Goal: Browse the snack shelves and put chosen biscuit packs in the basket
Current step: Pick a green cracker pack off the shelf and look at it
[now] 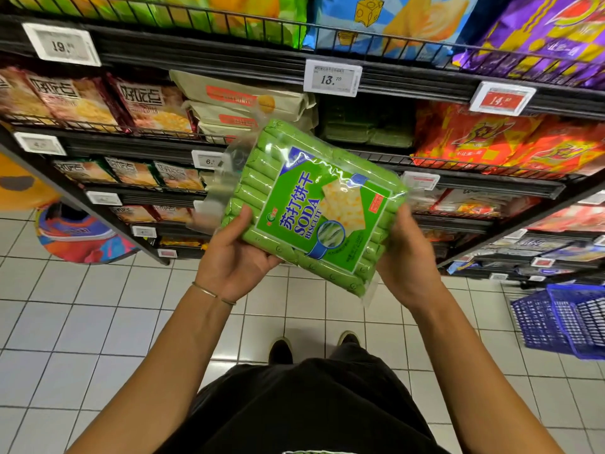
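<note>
A large green pack of soda biscuits (314, 204) is held face up in front of the snack shelves, tilted with its top toward the shelf. My left hand (234, 253) grips its lower left edge, thumb on the front. My right hand (406, 257) holds the right edge, fingers curled behind the pack. The blue plastic basket (563, 322) stands on the floor tiles at the lower right, below the shelf end.
Black wire shelves (209, 57) carry rows of biscuit packs: beige packs (242, 103), red packs (491, 139), dark green packs (366, 132). Price tags (332, 78) hang on the shelf edges. A colourful floor display (75, 237) stands at the left. White tiled floor (98, 322) lies below.
</note>
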The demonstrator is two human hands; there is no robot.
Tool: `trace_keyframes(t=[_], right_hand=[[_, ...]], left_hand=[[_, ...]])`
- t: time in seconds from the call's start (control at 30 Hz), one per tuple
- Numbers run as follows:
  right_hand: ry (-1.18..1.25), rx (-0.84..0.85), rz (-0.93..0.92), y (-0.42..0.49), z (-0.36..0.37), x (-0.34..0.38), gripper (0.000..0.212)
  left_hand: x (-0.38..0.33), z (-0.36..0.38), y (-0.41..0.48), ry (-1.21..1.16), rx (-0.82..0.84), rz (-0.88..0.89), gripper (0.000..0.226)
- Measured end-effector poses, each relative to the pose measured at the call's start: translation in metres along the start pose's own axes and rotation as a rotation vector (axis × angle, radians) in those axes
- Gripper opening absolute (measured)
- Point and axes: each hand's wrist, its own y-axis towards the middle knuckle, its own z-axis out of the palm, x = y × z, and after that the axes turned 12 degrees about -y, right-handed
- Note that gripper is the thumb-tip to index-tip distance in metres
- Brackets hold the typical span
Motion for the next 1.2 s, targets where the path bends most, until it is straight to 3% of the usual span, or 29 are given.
trace_keyframes(t=[0.1, 0.3, 0.8, 0.9, 1.0, 1.07, 1.13, 1.2], right_hand=[[-0.146, -0.106, -0.033, 0.005, -0.001, -0.004, 0.056], [-0.126, -0.075, -0.044, 0.004, -0.003, -0.002, 0.048], [-0.148, -0.055, 0.006, 0.008, -0.003, 0.002, 0.053], [-0.085, -0.099, 0.039, 0.01, -0.004, 0.005, 0.052], [0.031, -0.112, 0.106, 0.013, -0.008, 0.008, 0.052], [0.093, -0.092, 0.139, 0.014, -0.014, 0.01, 0.051], [0.11, -0.064, 0.169, 0.014, -0.02, 0.012, 0.052], [0.066, -0.044, 0.195, 0.013, -0.025, 0.015, 0.055]], left_hand=[[0.004, -0.003, -0.001, -0.016, 0.015, -0.021, 0.104], [0.005, -0.006, 0.0, -0.077, 0.053, -0.025, 0.099], [0.003, -0.006, 0.002, -0.013, 0.032, 0.037, 0.107], [0.003, -0.011, 0.002, -0.014, 0.128, 0.028, 0.092], [-0.003, -0.026, -0.001, 0.129, 0.211, 0.006, 0.083], [-0.012, -0.031, -0.001, 0.231, 0.163, -0.029, 0.086], [-0.021, -0.031, 0.001, 0.278, 0.132, -0.051, 0.065], [-0.031, -0.03, 0.004, 0.157, 0.113, -0.108, 0.053]])
